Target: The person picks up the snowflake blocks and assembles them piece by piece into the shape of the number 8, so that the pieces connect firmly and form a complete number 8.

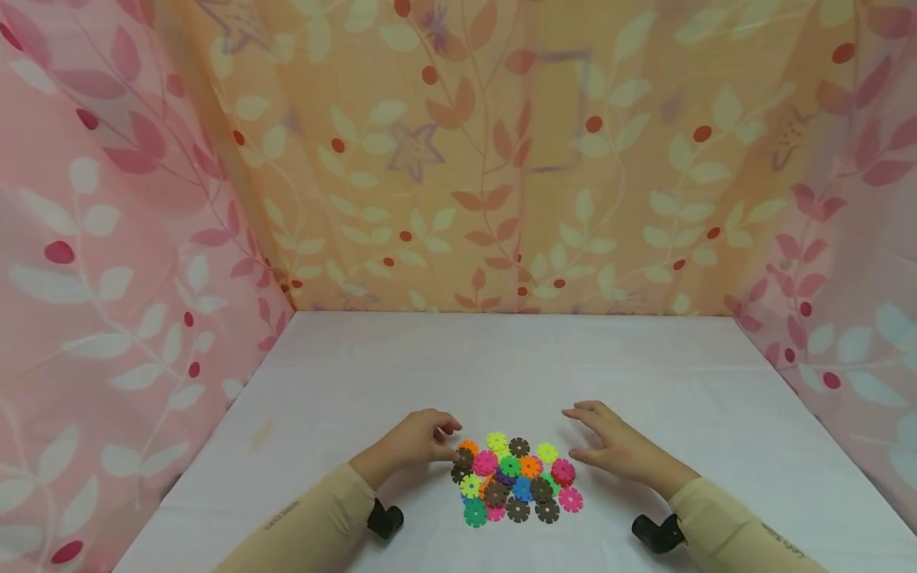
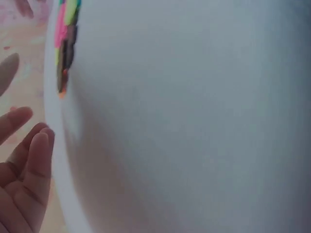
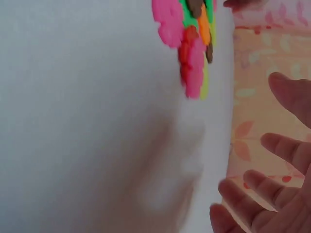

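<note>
A low heap of colourful notched plastic discs [image 1: 510, 466] lies on the white table, in pink, green, orange, yellow, brown and blue. Beside its left edge hovers my left hand [image 1: 423, 438], fingers loosely bent and holding nothing. My right hand [image 1: 609, 446] is off the heap's right side, fingers spread and apart from the discs. In the left wrist view, dark and pink discs [image 2: 68, 43] show beyond the fingers [image 2: 39, 160]. The right wrist view has pink and red discs [image 3: 194, 68] above the spread right fingers [image 3: 286, 150].
The white tabletop [image 1: 501, 366] reaches back to a floral curtain [image 1: 501, 159], with pink floral sheets [image 1: 107, 278] at the sides. Black camera mounts [image 1: 387, 519] sit at both wrists, below the beige sleeves [image 1: 308, 517].
</note>
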A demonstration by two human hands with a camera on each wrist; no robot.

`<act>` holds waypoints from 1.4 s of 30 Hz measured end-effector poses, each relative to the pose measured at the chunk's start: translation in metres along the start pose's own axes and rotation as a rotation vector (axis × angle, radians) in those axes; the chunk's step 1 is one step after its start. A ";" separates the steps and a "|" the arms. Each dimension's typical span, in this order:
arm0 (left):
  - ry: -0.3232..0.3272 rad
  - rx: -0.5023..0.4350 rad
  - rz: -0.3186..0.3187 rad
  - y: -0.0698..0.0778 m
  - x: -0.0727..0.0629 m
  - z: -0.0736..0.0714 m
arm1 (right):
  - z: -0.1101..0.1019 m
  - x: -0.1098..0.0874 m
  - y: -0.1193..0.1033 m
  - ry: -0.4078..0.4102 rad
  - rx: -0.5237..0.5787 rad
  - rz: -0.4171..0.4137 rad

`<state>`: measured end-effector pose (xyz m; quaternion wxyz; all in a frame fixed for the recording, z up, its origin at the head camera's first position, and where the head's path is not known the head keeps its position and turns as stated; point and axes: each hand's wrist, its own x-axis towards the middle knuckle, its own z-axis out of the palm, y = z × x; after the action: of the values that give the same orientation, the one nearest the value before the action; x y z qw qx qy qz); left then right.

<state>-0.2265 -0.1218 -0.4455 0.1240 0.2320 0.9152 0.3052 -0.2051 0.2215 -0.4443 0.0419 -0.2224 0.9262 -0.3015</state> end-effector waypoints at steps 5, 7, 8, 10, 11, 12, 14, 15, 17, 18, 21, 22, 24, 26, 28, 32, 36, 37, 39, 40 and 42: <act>-0.056 0.023 -0.034 -0.002 0.005 0.011 | 0.011 0.005 -0.003 -0.102 0.069 -0.013; -0.055 0.047 -0.037 -0.001 0.006 0.014 | 0.016 0.007 -0.004 -0.139 0.092 0.001; -0.052 0.063 -0.039 0.000 0.007 0.015 | 0.018 0.008 -0.004 -0.155 0.100 0.008; -0.047 0.088 -0.040 0.001 0.008 0.017 | 0.022 0.009 -0.004 -0.175 0.105 0.010; -0.043 0.094 -0.042 0.002 0.009 0.018 | 0.024 0.009 -0.005 -0.179 0.104 0.013; -0.039 0.100 -0.042 0.002 0.009 0.019 | 0.025 0.009 -0.005 -0.182 0.106 0.015; -0.032 0.109 -0.043 0.003 0.008 0.020 | 0.028 0.010 -0.006 -0.179 0.096 0.023; -0.028 0.110 -0.043 0.003 0.008 0.021 | 0.029 0.010 -0.006 -0.173 0.093 0.025; -0.015 0.102 -0.034 0.003 0.007 0.021 | 0.030 0.011 -0.006 -0.162 0.086 0.034; -0.011 0.100 -0.031 0.003 0.007 0.020 | 0.030 0.011 -0.005 -0.157 0.084 0.038; 0.001 0.088 -0.016 0.002 0.006 0.018 | 0.030 0.012 -0.004 -0.140 0.075 0.040; 0.004 0.080 -0.013 0.002 0.006 0.017 | 0.029 0.012 -0.004 -0.133 0.073 0.036; 0.006 0.067 -0.009 0.001 0.007 0.016 | 0.028 0.013 -0.004 -0.122 0.074 0.029; 0.008 0.057 -0.003 0.001 0.007 0.015 | 0.028 0.012 -0.004 -0.110 0.075 0.017; 0.012 0.049 0.001 0.000 0.007 0.014 | 0.027 0.012 -0.004 -0.100 0.082 0.016; 0.026 0.064 0.001 -0.001 0.007 0.014 | 0.027 0.011 -0.003 -0.088 0.103 0.035; 0.038 0.069 -0.009 -0.002 0.007 0.015 | 0.024 0.011 -0.002 -0.101 0.142 0.088; 0.039 0.064 -0.011 -0.002 0.007 0.015 | 0.023 0.011 -0.001 -0.106 0.152 0.102; 0.035 0.039 -0.020 -0.001 0.007 0.015 | 0.021 0.011 -0.001 -0.117 0.168 0.127; 0.031 0.025 -0.025 -0.001 0.007 0.015 | 0.020 0.010 0.000 -0.120 0.176 0.135; 0.022 -0.006 -0.036 0.000 0.007 0.015 | 0.018 0.010 0.000 -0.122 0.181 0.135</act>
<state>-0.2272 -0.1110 -0.4581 0.1201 0.2117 0.9197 0.3081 -0.2100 0.2075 -0.4580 0.1385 -0.1728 0.9038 -0.3663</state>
